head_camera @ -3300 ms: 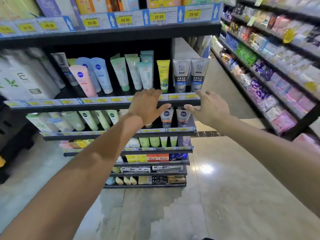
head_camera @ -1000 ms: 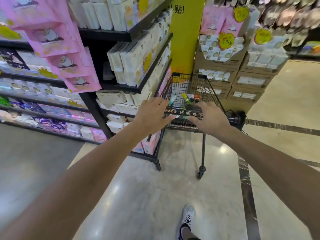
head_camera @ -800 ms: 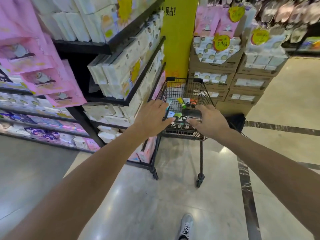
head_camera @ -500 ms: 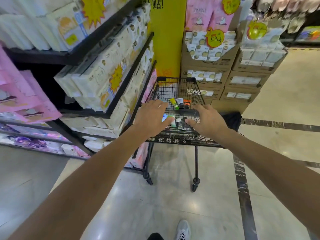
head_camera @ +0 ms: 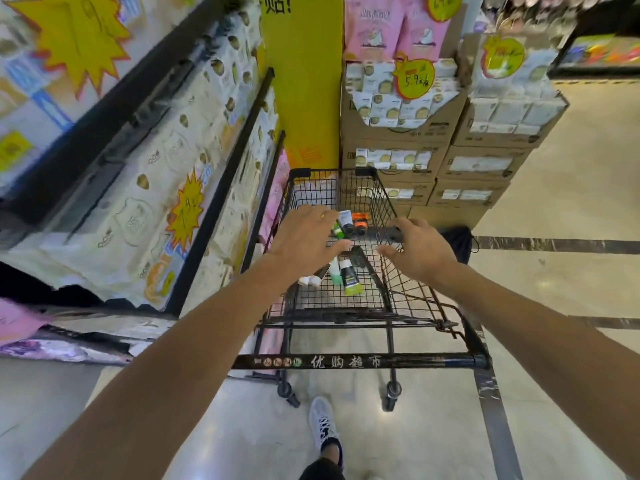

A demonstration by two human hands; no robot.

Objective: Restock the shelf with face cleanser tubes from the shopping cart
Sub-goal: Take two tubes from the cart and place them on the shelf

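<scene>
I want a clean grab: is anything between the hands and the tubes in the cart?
Nothing visible blocks them. The left hand and right hand hang open above the black wire shopping cart, whose top is open; the green-and-white face cleanser tubes lie uncovered on its mesh floor.

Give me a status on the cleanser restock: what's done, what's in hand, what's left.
Done: nothing can be confirmed; the cleanser shelf is out of view. In hand: nothing; the left hand and right hand reach open over the cart, neither holding a tube. Left: several tubes lie in the basket, including a green one and an orange-capped one; all remain to be picked up and shelved.
</scene>
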